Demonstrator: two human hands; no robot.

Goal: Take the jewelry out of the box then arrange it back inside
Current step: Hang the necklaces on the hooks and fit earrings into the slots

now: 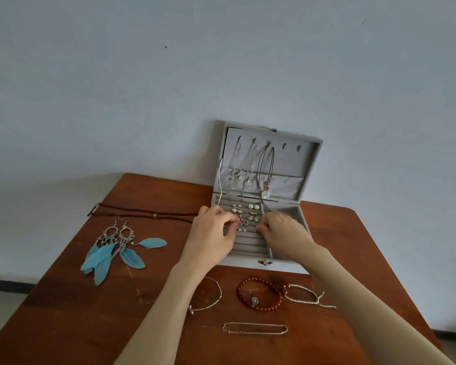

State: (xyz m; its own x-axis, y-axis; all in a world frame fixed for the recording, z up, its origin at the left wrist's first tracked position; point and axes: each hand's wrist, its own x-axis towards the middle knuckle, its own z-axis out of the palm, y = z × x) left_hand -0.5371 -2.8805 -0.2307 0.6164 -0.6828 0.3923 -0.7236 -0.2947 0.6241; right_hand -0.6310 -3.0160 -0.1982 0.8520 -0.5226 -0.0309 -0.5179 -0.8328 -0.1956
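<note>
Your grey jewelry box [290,262] sits open at the far edge of the counter [90,312], its lid [295,159] leaning up against the wall [169,75]. Three necklaces [250,164] hang from hooks inside the lid. In the ring-roll section of the tray lie a pair of pearl studs [253,206], flower-shaped earrings [253,216] and some small studs [242,229].

Both your hands are over that tray. Your left hand [211,233] has its fingers curled, its grip pinching a small metal earring [241,221] near the rolls. Your right hand [284,233] is curled too, fingertips down at the rolls; whether that grip has hold of anything, you cannot tell from here.

On the counter to the left lie two blue feather earrings [116,248] and a dark beaded necklace [142,215]. Near you lie a thin silver bracelet [211,299], a red bead bracelet [258,293], a white braided bracelet [303,295] touching the red one, and a flat chain bracelet [254,329].
</note>
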